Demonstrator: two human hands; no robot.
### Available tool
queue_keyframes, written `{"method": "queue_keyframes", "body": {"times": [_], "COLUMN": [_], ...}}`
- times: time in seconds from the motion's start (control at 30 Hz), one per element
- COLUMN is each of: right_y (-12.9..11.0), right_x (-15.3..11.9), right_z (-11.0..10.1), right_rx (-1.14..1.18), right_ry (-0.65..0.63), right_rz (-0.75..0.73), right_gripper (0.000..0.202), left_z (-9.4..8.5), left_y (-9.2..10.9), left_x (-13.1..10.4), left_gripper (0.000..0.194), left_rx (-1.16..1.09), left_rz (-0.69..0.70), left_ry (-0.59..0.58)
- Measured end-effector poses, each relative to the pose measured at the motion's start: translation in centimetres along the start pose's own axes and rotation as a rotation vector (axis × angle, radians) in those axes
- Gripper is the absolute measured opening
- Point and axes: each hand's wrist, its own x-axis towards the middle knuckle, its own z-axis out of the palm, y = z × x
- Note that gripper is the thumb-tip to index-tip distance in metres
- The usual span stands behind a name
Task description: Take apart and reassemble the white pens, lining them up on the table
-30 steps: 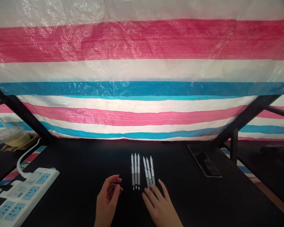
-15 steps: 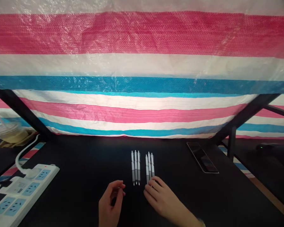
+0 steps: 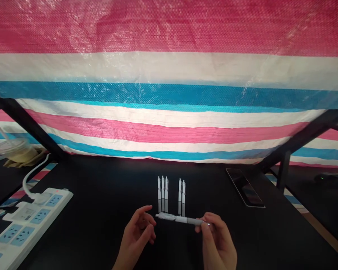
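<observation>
A white and grey click pen (image 3: 180,219) is pinched near its tip by my right hand (image 3: 218,240), raised above the black table (image 3: 101,187). It lies almost level, its clicker end pointing left toward my left hand (image 3: 139,234). That hand holds nothing; its fingers are curved and apart, close to the clicker end. Behind the held pen, three matching pens (image 3: 162,193) lie side by side on the table, tips toward me. To their right rest two more pens (image 3: 181,197) in the same direction, their tips partly behind the held pen.
A white power strip (image 3: 33,225) with a plugged-in cable lies at the left. At the right is a dark phone (image 3: 245,188). Black frame bars slope on both sides, with a striped sheet (image 3: 169,93) behind and above. A lidded cup (image 3: 15,150) stands far left.
My right hand has picked up the leftmost pen of the right group and turned it sideways, moving right and nearer. My left hand has opened a little. The view has shifted slightly.
</observation>
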Motion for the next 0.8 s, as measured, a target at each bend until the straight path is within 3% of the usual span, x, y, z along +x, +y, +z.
{"method": "queue_keyframes", "body": {"times": [0.13, 0.23, 0.47, 0.7, 0.8], "right_y": [1.5, 2.1, 2.5, 3.3, 3.1], "right_x": [-0.8, -1.3, -2.0, -2.8, -3.0], "right_z": [0.6, 1.0, 1.8, 1.4, 1.4], "right_rx": [0.145, 0.214, -0.018, -0.196, -0.169], "right_ry": [-0.066, -0.131, -0.279, -0.193, -0.202], "right_rz": [0.148, 0.132, 0.248, -0.044, 0.009], "right_gripper": [0.015, 0.014, 0.030, 0.017, 0.024], "left_z": [-0.5, -1.2, -2.1, -1.8, -1.8], "left_y": [-0.4, -0.6, -0.7, -0.6, -0.6], "left_x": [0.1, 0.2, 0.2, 0.3, 0.3], "left_gripper": [0.030, 0.024, 0.021, 0.024, 0.024], "left_rx": [0.007, 0.022, 0.009, 0.003, -0.036], "left_rz": [-0.075, -0.086, -0.078, -0.119, -0.116], "left_ry": [-0.096, -0.061, 0.018, 0.072, 0.077]}}
